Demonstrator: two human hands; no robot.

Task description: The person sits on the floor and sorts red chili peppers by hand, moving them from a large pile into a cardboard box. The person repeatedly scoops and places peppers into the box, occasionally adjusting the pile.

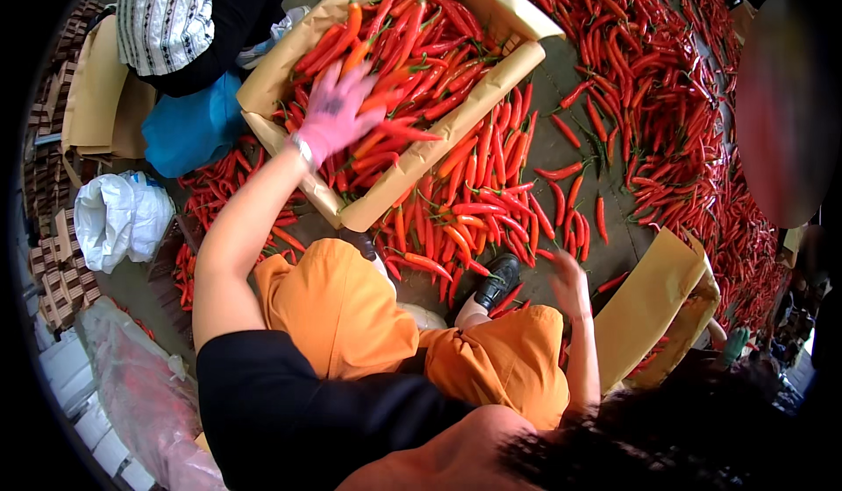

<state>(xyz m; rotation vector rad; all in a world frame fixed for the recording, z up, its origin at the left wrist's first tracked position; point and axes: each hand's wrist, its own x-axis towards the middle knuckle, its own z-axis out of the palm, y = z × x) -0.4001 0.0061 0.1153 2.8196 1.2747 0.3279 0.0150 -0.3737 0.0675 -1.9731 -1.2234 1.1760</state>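
My left hand [337,113], in a pink glove, is spread over red chili peppers [454,73] in a paper-lined box [454,152]. Its fingers are apart, and blurred chilies lie beside and under the palm. My right hand [569,284] looks bare and is motion-blurred; it is low at the right, near the edge of a pile of loose chilies [487,208] on the floor beside the box. Whether it holds anything cannot be made out.
A large heap of chilies [658,96] spreads along the right. A paper-lined box [648,307] stands at lower right, a white sack [125,218] at left. Another person [171,17] is at upper left beside a blue bag [191,126]; a co-worker's green-gloved hand [735,343] is at far right.
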